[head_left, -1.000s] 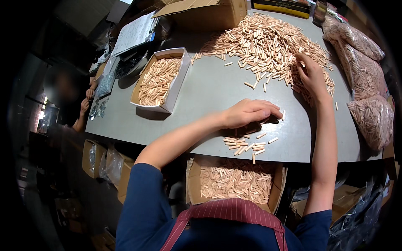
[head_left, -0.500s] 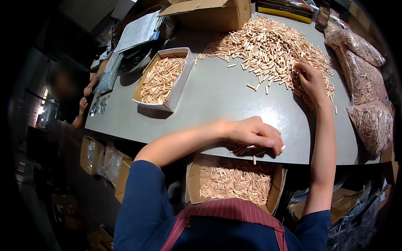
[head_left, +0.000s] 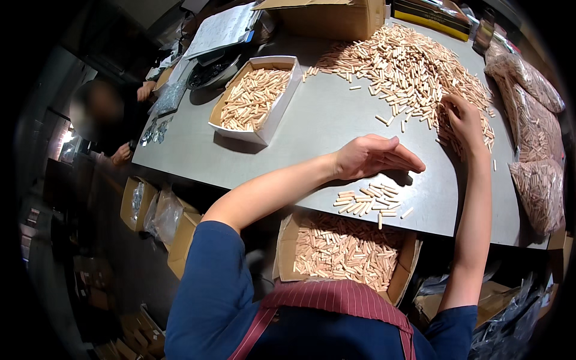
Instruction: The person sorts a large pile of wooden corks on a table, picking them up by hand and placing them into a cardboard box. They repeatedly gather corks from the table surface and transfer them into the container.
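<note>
My left hand (head_left: 378,157) is held edge-on over the table, fingers stretched out and nothing in them. Just nearer than it, by the table's front edge, lies a small group of short wooden dowels (head_left: 366,199); one sticks out over the edge. At the right side of a large heap of dowels (head_left: 414,72) is my right hand (head_left: 465,123), its fingers curled inward. What those fingers hold, if anything, is hidden. Below the table edge, against my apron, an open cardboard box (head_left: 288,246) is filled with more dowels.
A white carton (head_left: 281,113) of dowels stands left on the grey table (head_left: 192,153). Clear bags of dowels (head_left: 534,132) line the right edge. A cardboard box (head_left: 327,18), papers (head_left: 222,30) and a bowl (head_left: 210,72) are farther back. Another person's hand (head_left: 122,154) shows at left.
My left hand has lifted off the dowels at the front edge and moved away from me, its fingers straightening and uncovering them. My right hand stays at the heap. The whole view has shifted slightly.
</note>
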Demonstrator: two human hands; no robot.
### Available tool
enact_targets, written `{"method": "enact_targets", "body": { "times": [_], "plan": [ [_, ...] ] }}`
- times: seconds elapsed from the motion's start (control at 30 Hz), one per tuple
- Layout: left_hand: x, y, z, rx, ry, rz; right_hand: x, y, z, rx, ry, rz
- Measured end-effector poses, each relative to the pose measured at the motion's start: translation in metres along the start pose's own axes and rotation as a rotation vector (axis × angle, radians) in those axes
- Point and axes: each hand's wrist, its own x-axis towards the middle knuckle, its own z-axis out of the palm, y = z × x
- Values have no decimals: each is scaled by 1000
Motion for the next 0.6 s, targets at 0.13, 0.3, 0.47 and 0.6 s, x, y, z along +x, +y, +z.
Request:
{"method": "enact_targets", "body": {
  "times": [0.13,0.3,0.47,0.6],
  "plan": [
    [3,-1,-1,16,6,-4,0,2,-1,3,-18,19],
    [-1,0,5,38,11,-38,0,4,0,-11,-11,8],
    [-3,-8,8,63,11,-31,0,-6,0,-21,-28,29],
    [-4,-2,18,249,-17,-73,-2,-2,-2,-32,-31,10]
  ]
}}
